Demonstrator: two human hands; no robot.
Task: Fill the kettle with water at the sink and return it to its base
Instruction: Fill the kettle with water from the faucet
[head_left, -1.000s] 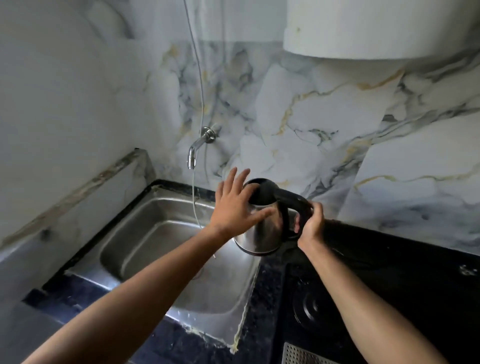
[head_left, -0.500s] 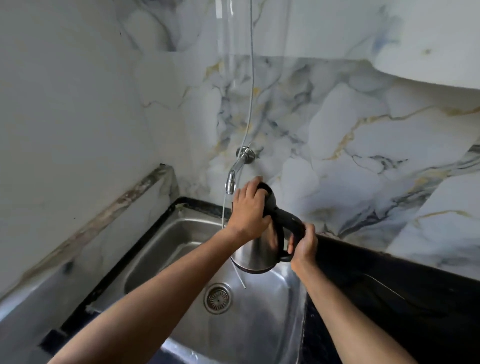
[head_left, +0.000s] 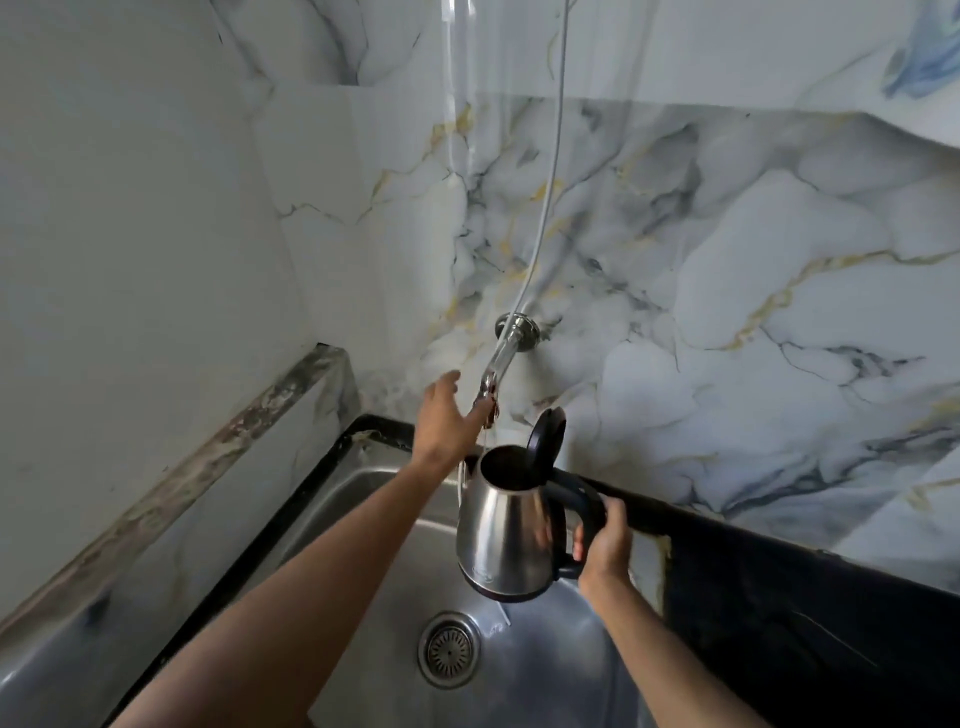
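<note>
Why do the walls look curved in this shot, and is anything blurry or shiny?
Head view: the wide-angle lens bends the wall tiles and the sink rim. Soft daylight, no hard shadows. The steel kettle shows bright streaks of glare. The left hand at the tap looks slightly motion-blurred; the right hand on the handle is sharper.

Right hand (head_left: 605, 543) grips kettle (head_left: 506, 535) handle over sink (head_left: 363, 525), lid up; left hand (head_left: 447, 415) at tap (head_left: 493, 376), 12 o'clock of kettle.
</note>
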